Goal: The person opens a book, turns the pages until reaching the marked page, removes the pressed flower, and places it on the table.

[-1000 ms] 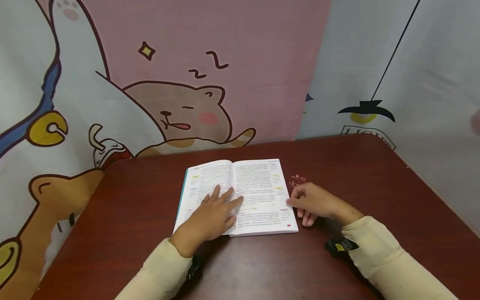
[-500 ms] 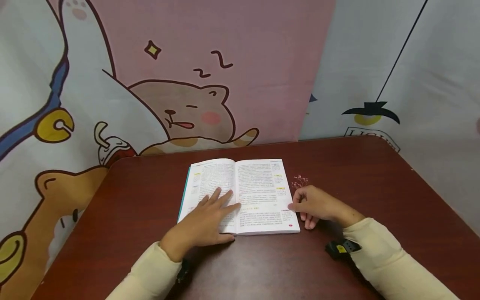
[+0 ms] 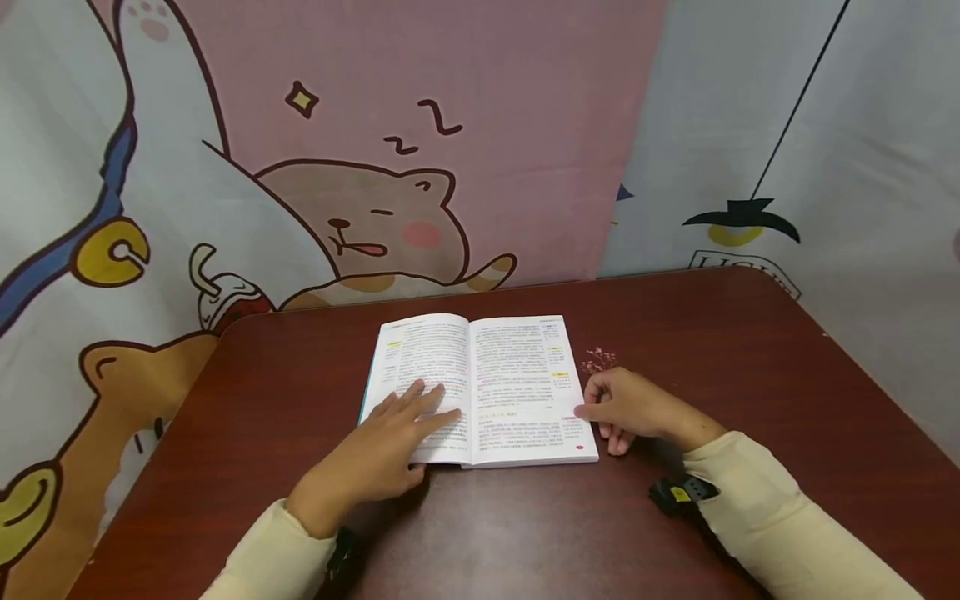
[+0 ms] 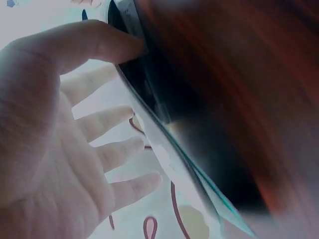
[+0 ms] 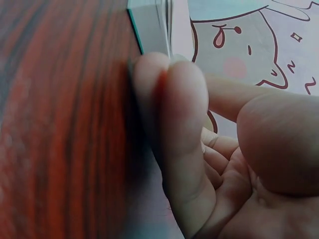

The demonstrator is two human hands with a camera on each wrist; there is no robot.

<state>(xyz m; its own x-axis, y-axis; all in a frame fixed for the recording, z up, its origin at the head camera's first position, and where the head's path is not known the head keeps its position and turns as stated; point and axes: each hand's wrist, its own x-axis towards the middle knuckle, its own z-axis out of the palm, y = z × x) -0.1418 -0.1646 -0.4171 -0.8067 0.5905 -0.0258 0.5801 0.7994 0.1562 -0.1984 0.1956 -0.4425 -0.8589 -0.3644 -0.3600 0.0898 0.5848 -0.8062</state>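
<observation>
An open book (image 3: pixel 517 358) lies on the table, its printed pages facing up and a teal cover edge showing at the left. Over the lower left page, my left hand (image 3: pixel 367 454) is spread with straight fingers, its thumb by the book's near edge. In the left wrist view, the palm and fingers (image 4: pixel 124 149) show beside the book's edge (image 4: pixel 214 191). My right hand (image 3: pixel 633 404) pinches the right page margin between thumb and index finger, the other fingers curled below. The right wrist view shows those fingertips (image 5: pixel 187 87) at the corner of the book (image 5: pixel 149 25).
A small sprig of pink flowers (image 3: pixel 598 360) lies right of the book, just beyond the right hand. The dark red-brown table (image 3: pixel 510 533) meets a cartoon-printed cloth (image 3: pixel 525 125) at its back edge. A black strap device (image 3: pixel 682 493) is on the right wrist.
My left hand has slid left and toward the body, from the middle fold onto the lower left page. The right hand keeps its pinch at the right margin.
</observation>
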